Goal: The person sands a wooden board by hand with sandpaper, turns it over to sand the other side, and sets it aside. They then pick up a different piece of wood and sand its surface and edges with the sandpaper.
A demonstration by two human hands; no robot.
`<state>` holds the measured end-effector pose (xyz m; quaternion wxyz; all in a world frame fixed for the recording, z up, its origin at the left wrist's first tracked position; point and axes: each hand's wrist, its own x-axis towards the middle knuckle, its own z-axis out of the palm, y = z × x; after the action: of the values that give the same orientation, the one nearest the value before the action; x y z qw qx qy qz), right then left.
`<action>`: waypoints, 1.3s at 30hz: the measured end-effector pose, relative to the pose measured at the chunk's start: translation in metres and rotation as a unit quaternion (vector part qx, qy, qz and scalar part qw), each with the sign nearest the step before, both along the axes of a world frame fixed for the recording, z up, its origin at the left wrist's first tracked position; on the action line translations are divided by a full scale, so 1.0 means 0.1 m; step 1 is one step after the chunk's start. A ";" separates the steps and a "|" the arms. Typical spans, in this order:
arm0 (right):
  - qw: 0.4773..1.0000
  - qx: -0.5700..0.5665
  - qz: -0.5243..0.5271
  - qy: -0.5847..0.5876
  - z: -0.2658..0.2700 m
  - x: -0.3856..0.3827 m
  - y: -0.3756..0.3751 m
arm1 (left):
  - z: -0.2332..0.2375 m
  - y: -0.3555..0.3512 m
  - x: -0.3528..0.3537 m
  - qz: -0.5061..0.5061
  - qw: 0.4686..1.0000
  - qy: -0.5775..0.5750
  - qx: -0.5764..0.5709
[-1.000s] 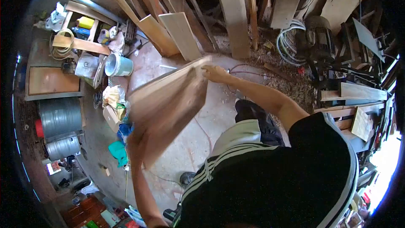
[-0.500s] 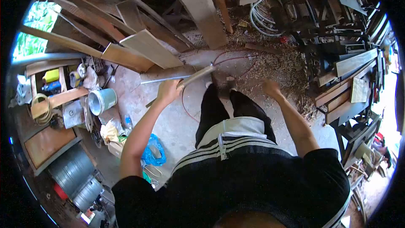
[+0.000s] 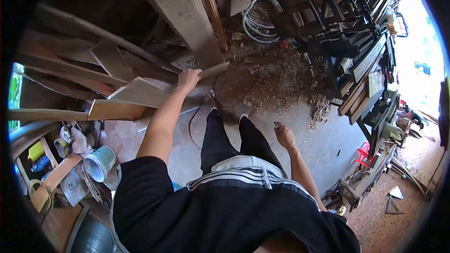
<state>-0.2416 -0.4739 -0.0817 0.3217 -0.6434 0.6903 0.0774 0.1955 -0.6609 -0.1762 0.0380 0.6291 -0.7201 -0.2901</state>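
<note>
My left hand (image 3: 188, 80) is closed around a wooden strip (image 3: 214, 70), held out in front of me over the floor. One end of the strip sticks out to the right of my fist; the rest is mostly hidden by the hand. Close by, leaning boards (image 3: 140, 92) stand left of and below that hand. My right hand (image 3: 285, 137) hangs at my side above the concrete, its fingers loosely apart and nothing visible in them.
Wood shavings (image 3: 281, 82) cover the floor ahead. A thick plank (image 3: 187, 16) leans at the front, with a coiled pale hose (image 3: 255, 21) beyond it. Stacked boards (image 3: 358, 98) are on the right. A bucket (image 3: 99, 163) and a cluttered shelf stand left.
The view has turned to the right. My left hand has moved forward with the wooden strip, toward the leaning planks. My right hand has dropped closer to my body and its fingers have loosened.
</note>
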 end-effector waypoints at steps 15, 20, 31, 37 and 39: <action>0.988 0.108 -0.089 -0.063 0.24 0.67 -0.23 | -0.49 -0.12 0.23 -0.048 0.983 -0.167 -0.064; 0.994 0.088 -0.016 -0.061 -0.08 0.56 -0.26 | -0.54 1.02 0.15 0.004 0.988 -0.085 0.130; 0.994 0.058 0.038 -0.086 -0.83 -0.40 0.58 | -0.43 2.55 -0.47 0.176 0.950 0.160 0.201; 0.985 0.122 0.024 -0.118 -1.85 -1.28 1.18 | -0.03 2.97 -0.86 0.267 0.938 0.198 0.098; 0.984 0.126 0.014 -0.129 -2.09 -1.52 1.34 | 0.03 3.22 -1.01 0.279 0.929 0.232 0.077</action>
<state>-0.3939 -0.3395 -0.2910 0.4853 -0.6123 0.6184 0.0846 0.0944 -0.3393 -0.1728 0.2345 0.7207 -0.4624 -0.4602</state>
